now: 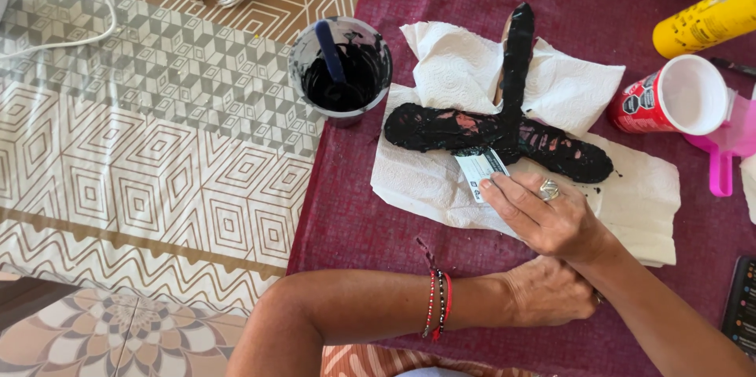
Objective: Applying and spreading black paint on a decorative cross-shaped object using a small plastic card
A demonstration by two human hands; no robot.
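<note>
The person is spreading black paste over a cross-shaped form (504,129) that lies on white paper towels (441,188) in the middle of the maroon table (346,219). Most of the form is already coated, though pinkish patches show through on the cross arm, so the coating looks well along but not finished. The right hand (551,215) reaches in from the near right, wrist bent, its fingers (512,192) pinching a small white card (480,172) whose edge meets the near side of the form where the arms cross, used like a scraper. A ring sits on one finger. The left hand (547,294) lies on the table just under the right wrist, forearm running across the near edge, beaded bracelets at the wrist; I cannot tell how its fingers are set, since the right hand covers them. A cup of black paste (340,70) with a blue stirrer in it stands just left of the towels. Covering the thin patches would, I judge, call for more paste from it.
</note>
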